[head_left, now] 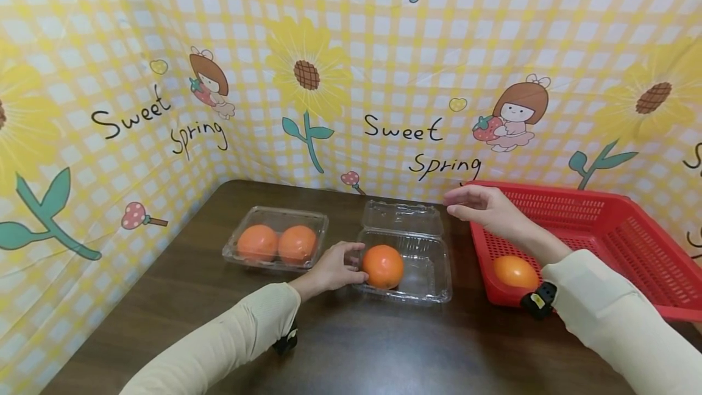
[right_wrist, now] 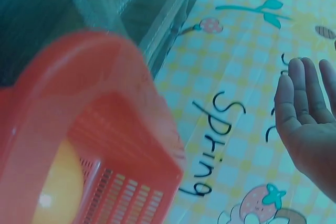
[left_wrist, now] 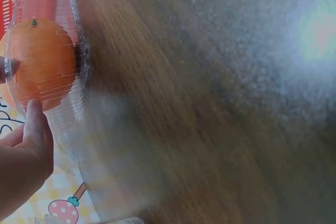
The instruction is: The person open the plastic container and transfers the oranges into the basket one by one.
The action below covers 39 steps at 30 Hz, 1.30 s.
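A clear plastic clamshell box (head_left: 425,264) stands with its lid (head_left: 402,218) folded back, holding one orange (head_left: 382,267) in its left half. My left hand (head_left: 331,268) grips the box's left edge, thumb and fingers bent at the rim beside the orange. From the left wrist view, fingertips (left_wrist: 34,109) meet the see-through wall, with the orange (left_wrist: 44,64) behind it. My right hand (head_left: 488,209) hovers over the red basket's left rim with nothing in it, fingers extended. Its palm (right_wrist: 315,135) shows in the right wrist view.
A closed clear box (head_left: 233,253) with two oranges (head_left: 276,245) sits at the left. The red plastic basket (head_left: 638,261) at the right has an orange (head_left: 515,272) near its front left corner. A yellow checked cloth (head_left: 340,145) with printed flowers hangs behind the brown table (head_left: 351,346).
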Each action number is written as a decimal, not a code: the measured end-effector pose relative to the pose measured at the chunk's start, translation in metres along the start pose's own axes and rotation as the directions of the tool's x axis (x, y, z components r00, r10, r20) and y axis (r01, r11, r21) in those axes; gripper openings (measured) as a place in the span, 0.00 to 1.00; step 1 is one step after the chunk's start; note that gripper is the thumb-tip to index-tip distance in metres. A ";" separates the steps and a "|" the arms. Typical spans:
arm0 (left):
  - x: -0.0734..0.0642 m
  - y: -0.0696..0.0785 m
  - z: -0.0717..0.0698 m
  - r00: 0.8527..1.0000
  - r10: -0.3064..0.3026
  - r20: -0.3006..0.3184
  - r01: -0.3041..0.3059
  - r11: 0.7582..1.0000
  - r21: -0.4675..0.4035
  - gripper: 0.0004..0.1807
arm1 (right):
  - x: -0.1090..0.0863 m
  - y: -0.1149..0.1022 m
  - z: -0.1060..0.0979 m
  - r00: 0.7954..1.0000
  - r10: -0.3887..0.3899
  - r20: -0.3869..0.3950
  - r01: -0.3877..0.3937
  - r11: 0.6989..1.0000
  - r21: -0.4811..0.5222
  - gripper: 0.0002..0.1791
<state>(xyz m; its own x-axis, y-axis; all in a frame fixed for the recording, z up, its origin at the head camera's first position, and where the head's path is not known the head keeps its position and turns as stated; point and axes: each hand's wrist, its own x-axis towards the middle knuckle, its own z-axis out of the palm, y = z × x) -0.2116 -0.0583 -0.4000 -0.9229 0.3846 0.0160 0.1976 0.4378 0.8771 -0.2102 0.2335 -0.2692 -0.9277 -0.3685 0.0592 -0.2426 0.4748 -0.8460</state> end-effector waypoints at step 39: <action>0.001 0.000 0.001 1.000 0.003 -0.011 -0.003 1.000 -0.030 0.32 | 0.020 0.018 0.100 0.987 -0.074 0.142 0.068 0.997 0.045 0.21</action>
<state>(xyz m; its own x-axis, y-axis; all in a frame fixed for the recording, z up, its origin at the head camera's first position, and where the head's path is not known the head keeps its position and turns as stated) -0.2120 -0.0566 -0.4003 -0.9261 0.3766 0.0236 0.1903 0.4120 0.8911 -0.2045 0.1552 -0.3366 -0.8574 -0.5126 0.0457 -0.2921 0.4118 -0.8632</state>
